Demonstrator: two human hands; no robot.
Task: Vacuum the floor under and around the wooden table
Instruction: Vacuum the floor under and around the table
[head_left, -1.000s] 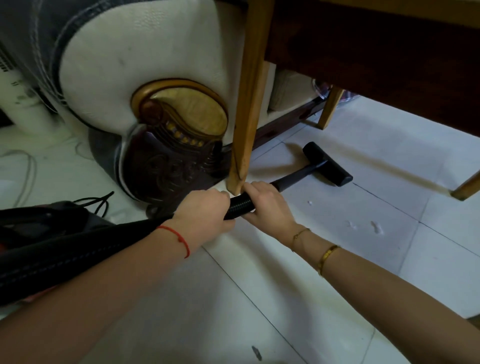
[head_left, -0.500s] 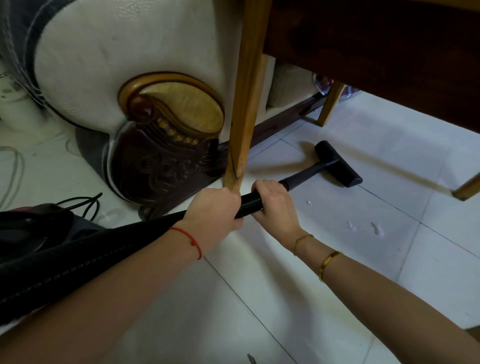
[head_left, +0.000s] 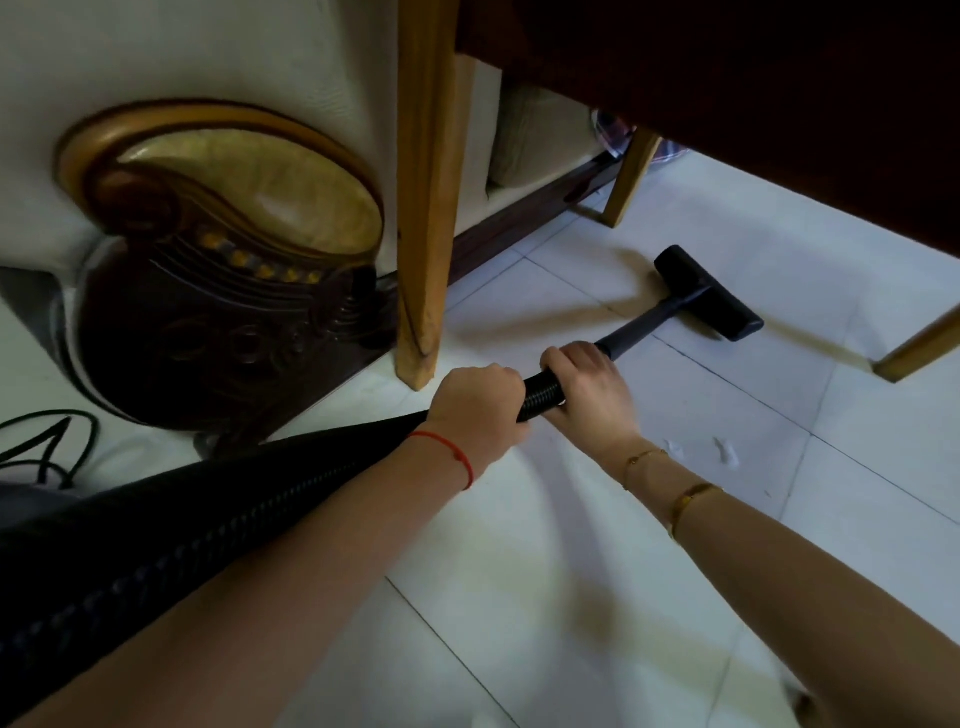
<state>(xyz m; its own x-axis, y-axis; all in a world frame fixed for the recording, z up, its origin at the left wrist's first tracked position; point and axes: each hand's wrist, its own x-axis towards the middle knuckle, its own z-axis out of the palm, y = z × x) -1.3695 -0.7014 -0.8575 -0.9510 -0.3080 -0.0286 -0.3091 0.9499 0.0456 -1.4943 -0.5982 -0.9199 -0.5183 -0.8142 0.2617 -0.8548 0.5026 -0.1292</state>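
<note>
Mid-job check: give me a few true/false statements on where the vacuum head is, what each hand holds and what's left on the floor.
1. Both hands hold the black hose. True: left hand and right hand each have a grip on it.
2. The vacuum head is lifted off the floor. False: it rests on the white tiles under the table.
3. White scraps lie on the floor right of the right wrist. True.
4. The vacuum head touches the nearest table leg. False: it lies well apart, to the right.

The hose (head_left: 156, 530) runs off the left edge, its source hidden.
</note>
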